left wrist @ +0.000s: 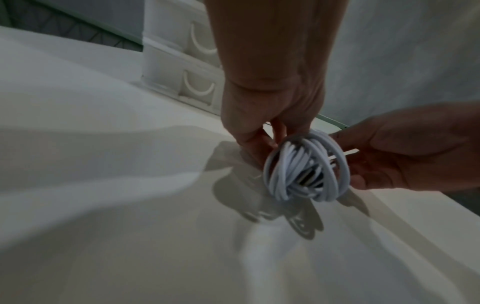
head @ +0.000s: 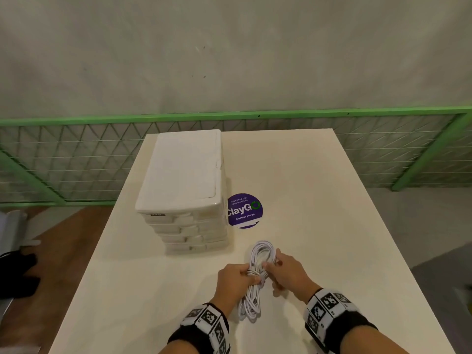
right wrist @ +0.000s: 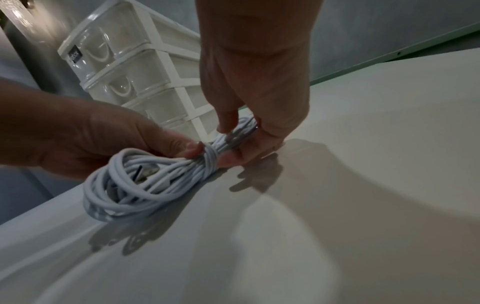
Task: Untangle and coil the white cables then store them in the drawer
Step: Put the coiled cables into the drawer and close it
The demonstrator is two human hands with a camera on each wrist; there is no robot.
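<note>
A bundle of white cables (head: 258, 274) is looped into a long coil with a few turns wrapped round its middle. It hangs just above the cream table (head: 319, 200), near the front edge. My left hand (head: 248, 274) pinches the coil at the wrapped waist from the left. My right hand (head: 268, 267) grips the far half of the loops from the right. In the right wrist view the coil (right wrist: 145, 181) shows a connector end tucked among its loops, the left hand's thumb (right wrist: 194, 148) pressing on the wrap. The white drawer unit (head: 184, 190) stands behind and left, its drawers pushed in.
A round purple sticker (head: 245, 210) lies on the table right of the drawer unit. A green wire-mesh railing (head: 255, 116) runs behind the table's far edge. Bare tabletop stretches to the right of my hands. Dark objects (head: 18, 274) sit on the floor at the left.
</note>
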